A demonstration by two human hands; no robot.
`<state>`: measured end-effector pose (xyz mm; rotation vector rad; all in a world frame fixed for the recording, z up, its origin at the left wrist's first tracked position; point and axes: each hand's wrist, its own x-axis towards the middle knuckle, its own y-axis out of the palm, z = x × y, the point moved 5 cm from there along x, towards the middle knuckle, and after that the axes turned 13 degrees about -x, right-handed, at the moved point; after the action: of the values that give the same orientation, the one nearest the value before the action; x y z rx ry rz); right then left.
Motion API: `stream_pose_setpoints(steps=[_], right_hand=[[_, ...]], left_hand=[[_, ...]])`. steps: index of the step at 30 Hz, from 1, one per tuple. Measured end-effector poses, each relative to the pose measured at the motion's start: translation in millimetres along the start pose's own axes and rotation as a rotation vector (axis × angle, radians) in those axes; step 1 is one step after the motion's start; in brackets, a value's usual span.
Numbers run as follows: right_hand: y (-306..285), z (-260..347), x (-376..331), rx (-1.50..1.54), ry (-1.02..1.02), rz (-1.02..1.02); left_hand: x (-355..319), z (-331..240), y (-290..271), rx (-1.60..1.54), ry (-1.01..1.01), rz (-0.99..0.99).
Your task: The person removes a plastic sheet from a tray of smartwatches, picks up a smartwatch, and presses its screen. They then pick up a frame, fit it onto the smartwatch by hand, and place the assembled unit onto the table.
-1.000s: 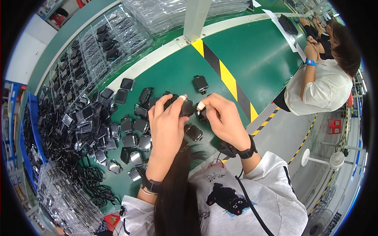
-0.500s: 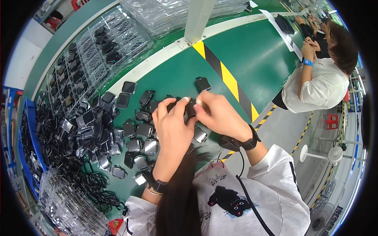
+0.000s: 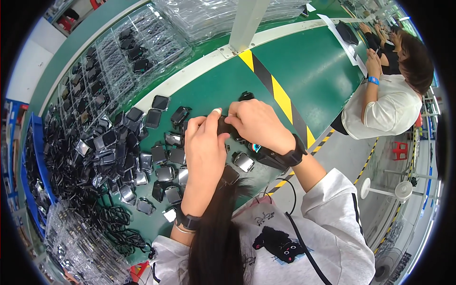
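My left hand (image 3: pixel 205 145) and my right hand (image 3: pixel 261 124) meet over the green bench, fingers pinched on a small black watch body (image 3: pixel 223 125). Fingers cover most of it. Beneath my right wrist is a black device (image 3: pixel 271 157) with a small lit, coloured screen at its left end. One watch body with a shiny face (image 3: pixel 243 162) rests below my hands. Another one (image 3: pixel 246 96) lies just beyond my right hand, partly hidden. Several loose square watch bodies (image 3: pixel 165 174) are spread left of my left hand.
A heap of black watch bodies and cables (image 3: pixel 114 216) covers the left side, beside a blue bin (image 3: pixel 40 156). Clear plastic trays (image 3: pixel 111 61) stand at the far left. A metal post (image 3: pixel 248 23) rises behind. A co-worker (image 3: pixel 382 102) sits at the right.
My right hand has closed in toward the left hand and covers more of the far watch body. A lit screen now shows under my right wrist. The view has shifted slightly.
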<state>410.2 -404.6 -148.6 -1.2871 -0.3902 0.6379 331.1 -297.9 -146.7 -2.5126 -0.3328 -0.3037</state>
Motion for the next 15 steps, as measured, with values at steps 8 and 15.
stream_pose_setpoints(steps=[8,15], right_hand=[[1.0,-9.5,4.5,0.172,0.035,-0.003],[-15.9,4.6,-6.7,0.532,-0.045,0.027]], left_hand=[[1.8,-3.6,-3.8,0.09,-0.033,0.008],[3.9,-3.4,-0.9,0.049,-0.039,-0.007]])
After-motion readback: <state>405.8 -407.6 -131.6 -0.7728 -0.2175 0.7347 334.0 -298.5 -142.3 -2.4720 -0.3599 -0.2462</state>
